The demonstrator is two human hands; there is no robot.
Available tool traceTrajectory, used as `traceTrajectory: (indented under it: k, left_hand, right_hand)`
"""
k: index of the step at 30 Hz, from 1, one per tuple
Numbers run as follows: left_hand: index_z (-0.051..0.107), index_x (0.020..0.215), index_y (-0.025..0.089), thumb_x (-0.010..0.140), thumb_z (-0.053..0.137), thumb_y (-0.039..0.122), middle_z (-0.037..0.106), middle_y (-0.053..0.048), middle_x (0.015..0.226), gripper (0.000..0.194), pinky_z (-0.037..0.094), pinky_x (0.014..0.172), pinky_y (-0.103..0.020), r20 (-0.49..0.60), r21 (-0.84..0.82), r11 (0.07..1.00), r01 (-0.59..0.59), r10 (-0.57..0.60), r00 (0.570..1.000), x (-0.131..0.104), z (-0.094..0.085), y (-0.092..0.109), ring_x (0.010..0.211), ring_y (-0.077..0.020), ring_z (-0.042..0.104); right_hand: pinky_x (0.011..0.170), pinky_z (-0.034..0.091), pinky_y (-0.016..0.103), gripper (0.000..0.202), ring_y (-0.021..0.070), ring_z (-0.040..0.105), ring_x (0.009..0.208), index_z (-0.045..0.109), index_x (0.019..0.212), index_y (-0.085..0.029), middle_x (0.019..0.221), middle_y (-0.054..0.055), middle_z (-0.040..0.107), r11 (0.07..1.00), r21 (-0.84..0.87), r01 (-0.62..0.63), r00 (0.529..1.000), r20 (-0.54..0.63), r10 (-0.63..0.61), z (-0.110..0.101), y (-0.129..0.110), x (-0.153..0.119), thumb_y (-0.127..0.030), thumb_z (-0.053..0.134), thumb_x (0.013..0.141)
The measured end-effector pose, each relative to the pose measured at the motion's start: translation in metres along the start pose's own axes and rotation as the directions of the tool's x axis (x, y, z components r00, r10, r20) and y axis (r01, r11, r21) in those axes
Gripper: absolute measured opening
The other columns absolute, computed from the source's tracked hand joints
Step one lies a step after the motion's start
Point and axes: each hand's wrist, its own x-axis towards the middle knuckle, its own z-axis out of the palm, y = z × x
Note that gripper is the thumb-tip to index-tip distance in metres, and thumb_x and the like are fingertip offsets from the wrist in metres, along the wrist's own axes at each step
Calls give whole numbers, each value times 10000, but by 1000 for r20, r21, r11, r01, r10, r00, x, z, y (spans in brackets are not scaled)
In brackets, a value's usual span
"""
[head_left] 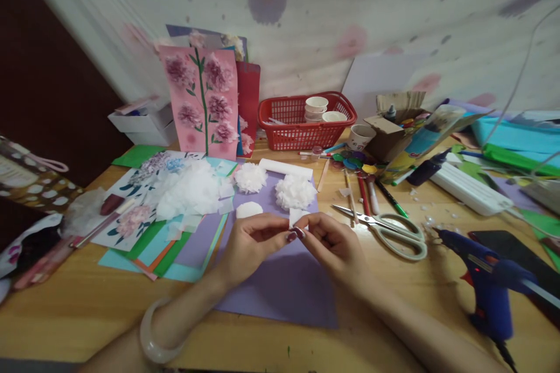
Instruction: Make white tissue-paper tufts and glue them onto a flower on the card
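Both my hands meet over a purple sheet of paper, pinching a small square of white tissue paper between thumbs and fingertips. My left hand wears a pale bangle at the wrist, and its fingers are closed. From the other side, my right hand grips the same square, thumb tip against thumb tip. Just beyond are two fluffy white paper flowers and a plain white disc, partly covered by my left hand. To the left lies a loose heap of white tissue squares.
Scissors lie right of my hands, near a blue hot glue gun and a white power strip. A red basket with paper cups stands behind, beside a pink flower picture. Coloured sheets spread at left.
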Motion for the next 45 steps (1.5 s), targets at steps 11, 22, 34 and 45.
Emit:
traceTrajectory:
  k: [11, 22, 34, 45]
  left_hand:
    - [753, 789, 142, 748, 639, 99, 765, -71, 768, 128, 596, 608, -229, -79, 319, 925, -207, 243, 967, -5, 2, 0, 673, -164, 714]
    - [761, 850, 153, 739, 656, 109, 772, -51, 822, 158, 605, 672, -204, -64, 273, 945, -180, 204, 977, -5, 0, -2, 733, -154, 731]
    - [736, 761, 127, 750, 620, 148, 760, -57, 725, 119, 599, 635, -211, -82, 322, 942, -98, 130, 988, -5, 3, 5, 666, -163, 729]
    - [741, 746, 128, 739, 628, 169, 761, -70, 721, 120, 601, 617, -222, -53, 396, 911, -116, 149, 987, -6, 4, 6, 647, -169, 723]
  right_hand:
    - [494, 261, 255, 250, 113, 328, 518, 642, 860, -183, 604, -29, 450, 998, 51, -39, 999, -1, 39, 1, 2, -1, -422, 572, 885]
    - [453, 271, 224, 220, 95, 344, 489, 636, 851, -182, 573, -37, 491, 996, 88, 1, 999, -37, 3, -1, 5, 2, -393, 587, 888]
    - [432, 220, 217, 71, 77, 258, 443, 655, 881, -180, 535, -97, 231, 939, -249, 237, 951, -136, -277, 0, 9, 1, -227, 606, 859]
    - [390, 263, 190, 161, 66, 338, 379, 718, 907, -158, 444, -76, 435, 789, -482, 380, 883, -65, -465, 3, 13, 0, -172, 563, 866]
